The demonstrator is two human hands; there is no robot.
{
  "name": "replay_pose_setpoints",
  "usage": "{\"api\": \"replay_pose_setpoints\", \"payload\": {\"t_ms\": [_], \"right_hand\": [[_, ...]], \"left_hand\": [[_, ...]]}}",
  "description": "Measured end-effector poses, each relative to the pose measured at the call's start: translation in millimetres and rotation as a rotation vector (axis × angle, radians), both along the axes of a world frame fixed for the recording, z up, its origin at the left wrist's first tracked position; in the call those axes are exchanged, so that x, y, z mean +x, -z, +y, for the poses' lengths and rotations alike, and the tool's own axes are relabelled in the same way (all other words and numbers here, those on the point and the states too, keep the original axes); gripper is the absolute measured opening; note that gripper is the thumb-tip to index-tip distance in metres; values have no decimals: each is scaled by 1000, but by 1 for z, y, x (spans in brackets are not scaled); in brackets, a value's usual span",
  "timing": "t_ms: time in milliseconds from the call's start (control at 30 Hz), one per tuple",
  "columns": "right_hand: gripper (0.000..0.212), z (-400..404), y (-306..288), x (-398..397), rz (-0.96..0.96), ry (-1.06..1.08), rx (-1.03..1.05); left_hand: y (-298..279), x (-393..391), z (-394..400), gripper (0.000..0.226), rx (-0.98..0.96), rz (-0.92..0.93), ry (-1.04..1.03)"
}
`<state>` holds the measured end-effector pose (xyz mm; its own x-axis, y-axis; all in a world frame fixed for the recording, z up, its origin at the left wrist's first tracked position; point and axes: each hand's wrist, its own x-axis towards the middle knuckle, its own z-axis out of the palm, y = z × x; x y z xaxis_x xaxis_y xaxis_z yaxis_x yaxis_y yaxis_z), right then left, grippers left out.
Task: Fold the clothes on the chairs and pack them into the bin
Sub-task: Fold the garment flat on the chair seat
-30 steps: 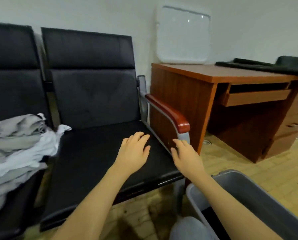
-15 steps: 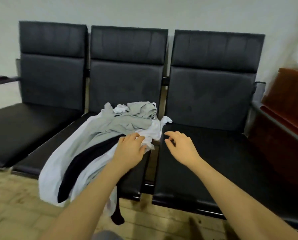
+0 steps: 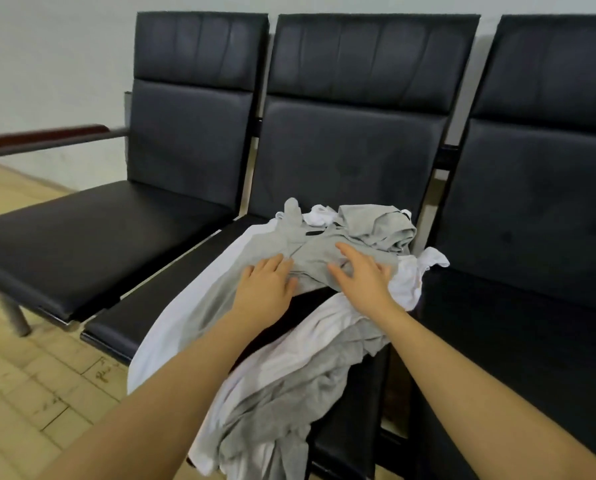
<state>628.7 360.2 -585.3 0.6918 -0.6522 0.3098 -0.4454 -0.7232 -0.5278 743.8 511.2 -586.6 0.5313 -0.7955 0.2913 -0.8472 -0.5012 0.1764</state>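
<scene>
Both hands have moved from the bare seat onto the clothes (image 3: 310, 271) heaped on the middle chair (image 3: 355, 109): left hand (image 3: 267, 285) and right hand (image 3: 362, 277) rest flat, gripping nothing; folding is just beginning.

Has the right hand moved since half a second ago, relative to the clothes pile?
Yes. The right hand has crossed from over the bare right-hand seat onto the clothes pile on the middle chair, beside the left hand.
</scene>
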Motion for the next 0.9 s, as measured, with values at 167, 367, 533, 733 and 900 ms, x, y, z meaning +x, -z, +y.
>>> {"api": "replay_pose_setpoints", "payload": {"t_ms": [167, 367, 533, 733, 900], "right_hand": [[22, -16, 33, 5, -190, 21, 52], [19, -11, 28, -21, -374, -159, -78], [34, 5, -3, -45, -449, -250, -139], [18, 13, -18, -86, -491, -206, -116], [20, 32, -32, -117, -504, -218, -60]], "left_hand": [[22, 11, -12, 44, -63, 165, -2], [26, 10, -9, 57, -234, 137, -60], [20, -7, -8, 73, -184, 163, 50], [9, -32, 7, 32, -314, 343, 166], [-3, -47, 18, 25, -409, 326, 105]]}}
